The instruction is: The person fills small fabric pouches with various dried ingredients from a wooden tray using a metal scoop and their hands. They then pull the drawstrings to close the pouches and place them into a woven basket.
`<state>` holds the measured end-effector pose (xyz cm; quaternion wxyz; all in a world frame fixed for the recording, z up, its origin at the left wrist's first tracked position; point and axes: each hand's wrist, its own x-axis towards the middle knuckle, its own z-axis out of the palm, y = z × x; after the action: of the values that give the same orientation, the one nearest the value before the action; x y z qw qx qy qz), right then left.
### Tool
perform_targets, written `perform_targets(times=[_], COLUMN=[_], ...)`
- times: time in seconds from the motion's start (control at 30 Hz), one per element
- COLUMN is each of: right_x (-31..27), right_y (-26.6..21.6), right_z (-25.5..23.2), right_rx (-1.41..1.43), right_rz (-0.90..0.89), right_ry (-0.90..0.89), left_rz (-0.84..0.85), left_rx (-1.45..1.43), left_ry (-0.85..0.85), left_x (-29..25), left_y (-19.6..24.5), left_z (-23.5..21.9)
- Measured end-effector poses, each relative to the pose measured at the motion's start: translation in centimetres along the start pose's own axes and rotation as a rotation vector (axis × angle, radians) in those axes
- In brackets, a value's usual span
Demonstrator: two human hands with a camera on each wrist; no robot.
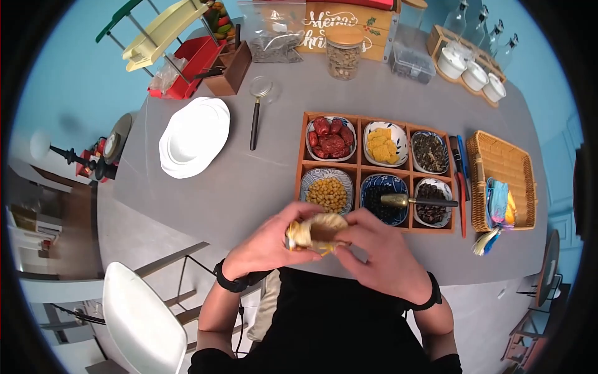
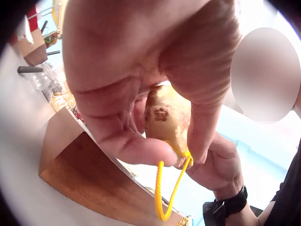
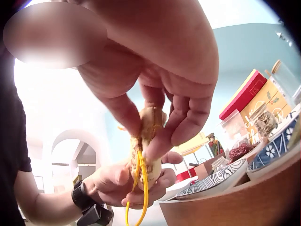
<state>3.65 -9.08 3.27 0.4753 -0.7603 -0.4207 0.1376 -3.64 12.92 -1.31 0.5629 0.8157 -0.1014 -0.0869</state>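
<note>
A small gold fabric pouch [image 1: 301, 234] with a yellow drawstring is held up in front of the body, over the table's near edge. My left hand [image 1: 265, 243] curls round one side of the pouch. Fingers of my right hand [image 1: 389, 258] pinch its upper part from the other side. In the left wrist view the pouch [image 2: 168, 117] shows a brown printed mark, and its yellow cord [image 2: 160, 197] hangs in a loop. The right wrist view shows the cord [image 3: 145, 188] dangling beneath the right fingers. What the pouch contains is hidden.
Beyond the hands stands a wooden compartment tray [image 1: 358, 168] of bowls with dried foods; a scoop [image 1: 398, 200] lies across it. Right of it is a wicker basket [image 1: 476, 168] with colourful pouches. At left are white plates [image 1: 210, 134] and a strainer [image 1: 255, 118].
</note>
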Motion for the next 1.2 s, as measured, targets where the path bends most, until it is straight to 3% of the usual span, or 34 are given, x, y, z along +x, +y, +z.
perform_targets(times=[0.07,0.13,0.2,0.23,0.37,0.43,0.53,0.63,0.8,0.93,1.0,1.07,1.2], right_x=[0.4,0.9,1.5,1.5,1.4,1.2,1.0,0.1,-2.3,-4.9,-5.8,-5.8,-5.9], right_y=[-0.6,-1.4,-1.5,-1.5,-2.3,-2.2,-3.5,-3.2,0.2,3.6,5.1,5.3,4.9], right_z=[0.2,0.7,1.9,2.5,3.9,4.1,2.6,-0.1,-4.5,-8.2,-9.5,-9.4,-9.6], right_rx=[-0.003,-0.063,-0.118,-0.163,-0.243,-0.241,-0.217,-0.266,-0.428,-0.614,-0.751,-0.738,-0.768], right_rz=[0.045,0.047,-0.023,-0.088,-0.130,-0.208,-0.177,-0.152,0.137,0.290,0.140,0.212,0.177], right_ry=[0.078,0.195,0.228,0.259,0.245,0.192,0.080,0.165,0.282,0.366,0.330,0.318,0.212], left_rz=[-0.130,-0.049,0.026,0.087,0.066,0.080,0.078,0.060,0.082,-0.118,-0.034,-0.109,-0.047], left_rx=[-0.329,-0.198,0.248,0.277,0.291,0.298,0.194,0.086,-0.002,-0.070,-0.081,-0.167,-0.171], left_ry=[0.298,0.376,0.593,0.635,0.729,0.734,0.700,0.654,0.643,0.679,0.680,0.590,0.555], left_x=[-0.4,-0.6,-0.1,0.4,0.4,0.0,-0.6,-1.4,-3.4,-4.1,-3.1,-2.4,-1.6], left_y=[0.2,0.2,0.9,1.2,0.3,-0.2,-2.3,-2.8,-3.8,-1.8,-2.3,-2.9,-3.8], left_z=[1.1,1.7,2.8,3.1,4.1,4.1,3.7,1.6,-1.5,-3.8,-3.1,-2.2,-1.0])
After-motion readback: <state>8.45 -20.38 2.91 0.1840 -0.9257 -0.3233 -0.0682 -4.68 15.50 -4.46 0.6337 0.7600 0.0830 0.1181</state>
